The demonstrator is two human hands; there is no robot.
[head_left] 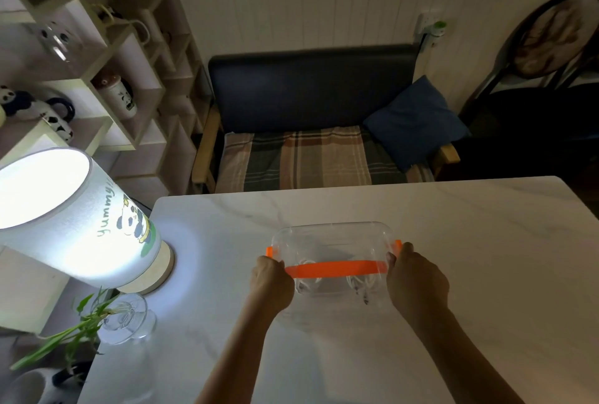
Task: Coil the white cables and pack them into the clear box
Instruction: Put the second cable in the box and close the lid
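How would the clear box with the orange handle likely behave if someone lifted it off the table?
The clear box probably lifts light: only thin white cables show inside. Its walls look thin and glossy, so likely slippery. The left hand and right hand hold opposite ends, which should keep it level.

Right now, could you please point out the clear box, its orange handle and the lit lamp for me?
clear box (330, 232): head view, on the far clear wall.
orange handle (334, 268): head view, on the middle of the orange strap.
lamp (81, 222): head view, on the white shade beside the panda print.
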